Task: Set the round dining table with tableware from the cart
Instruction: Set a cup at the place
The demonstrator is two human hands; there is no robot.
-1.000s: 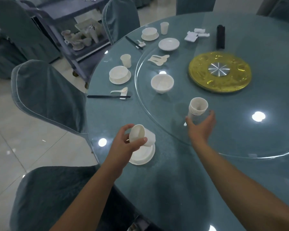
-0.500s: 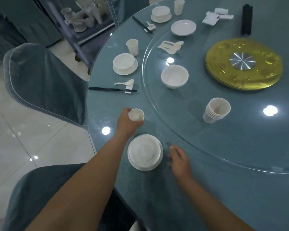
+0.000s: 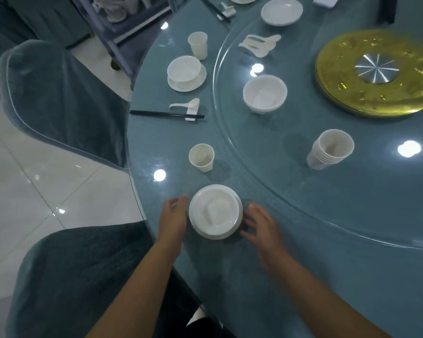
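A white bowl on a small plate (image 3: 215, 212) sits near the front edge of the round blue-green table (image 3: 230, 276). My left hand (image 3: 172, 217) lies at its left rim and my right hand (image 3: 260, 222) at its right rim, both with relaxed fingers and holding nothing. A single white cup (image 3: 201, 157) stands upright on the table just beyond the bowl. A stack of white cups (image 3: 331, 149) stands on the glass turntable (image 3: 327, 203) to the right.
A finished setting lies further left: bowl on plate (image 3: 186, 73), cup (image 3: 197, 48), spoon (image 3: 185, 104), black chopsticks (image 3: 166, 114). A loose bowl (image 3: 265, 93), spoons (image 3: 259, 46), a plate (image 3: 281, 12) and a gold disc (image 3: 376, 74) sit on the turntable. Covered chairs (image 3: 59, 98) and the cart (image 3: 117, 18) stand left.
My left hand set the single cup down on the table, let go and drew back to the bowl's left rim. My right hand moved from the cup stack to the bowl's right rim.
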